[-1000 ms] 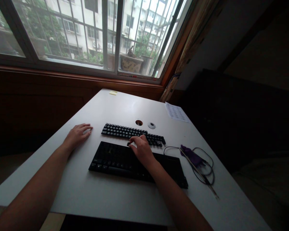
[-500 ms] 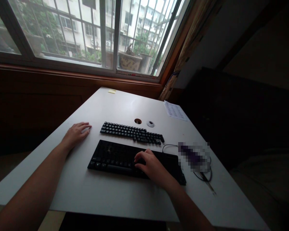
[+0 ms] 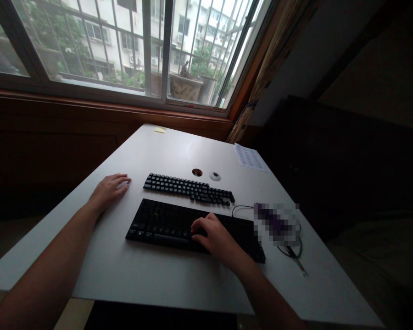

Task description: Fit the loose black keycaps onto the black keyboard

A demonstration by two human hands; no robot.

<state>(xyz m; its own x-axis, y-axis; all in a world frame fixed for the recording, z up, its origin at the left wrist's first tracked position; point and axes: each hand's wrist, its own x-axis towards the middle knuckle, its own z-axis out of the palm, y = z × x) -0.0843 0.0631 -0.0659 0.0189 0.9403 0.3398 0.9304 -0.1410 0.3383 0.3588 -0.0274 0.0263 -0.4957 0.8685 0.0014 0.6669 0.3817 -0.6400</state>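
My left hand [image 3: 109,190] lies flat on the white table, fingers stretched out, left of the loose keycaps. A black keyboard [image 3: 165,215] sits in front of me, a little slanted; its lower left rows carry keycaps, while the upper part looks dark and bare. Over the keyboard's middle is my right hand [image 3: 213,233], thumb and forefinger bent together in a pinch above the lower rows. Whatever lies between those fingertips is too small and dark to make out. Behind the keyboard, many loose black keycaps [image 3: 179,185] are laid out in rows like a keyboard.
A round hole [image 3: 197,173] and its ring-shaped cover [image 3: 215,176] are beyond the keycaps. To the right lie a cable [image 3: 300,247], a blurred-out purple item [image 3: 273,220] and a thin tool [image 3: 300,265]. Paper sheets [image 3: 250,158] and a yellow note [image 3: 160,130] rest near the far edge.
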